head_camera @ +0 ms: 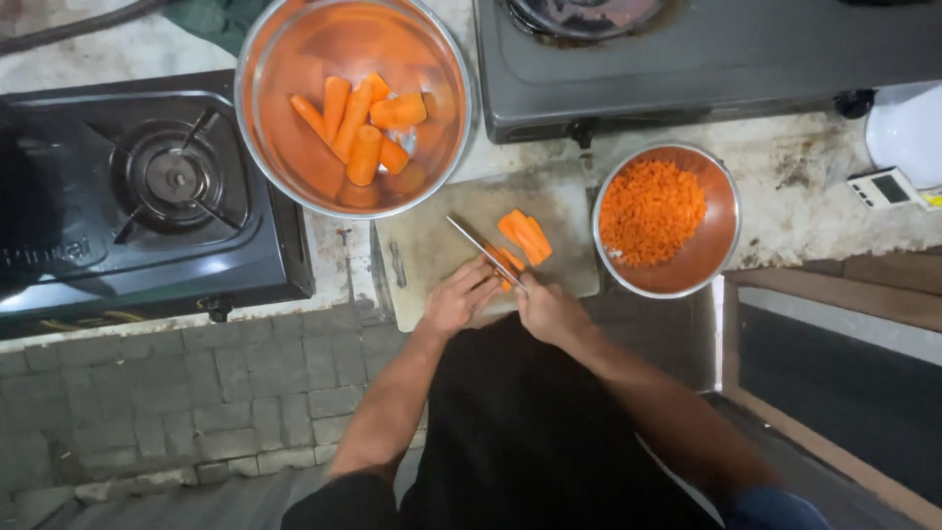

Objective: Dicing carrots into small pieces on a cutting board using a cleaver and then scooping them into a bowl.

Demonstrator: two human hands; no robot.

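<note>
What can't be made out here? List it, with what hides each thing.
Head view:
- Carrot piece under the knife: mostly covered by the left hand and right hand.
- Knife handle: hidden inside the right hand's grip.
- Upper stove: its burner is cut off by the top edge.
- White object: cut off by the right edge.
- Small white device: its display is too small to read.

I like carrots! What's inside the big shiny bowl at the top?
Inside the big steel bowl lie peeled carrot pieces, piled in long chunks. Its shiny walls mirror them in orange. Whatever lies beneath the pile is covered.
</note>
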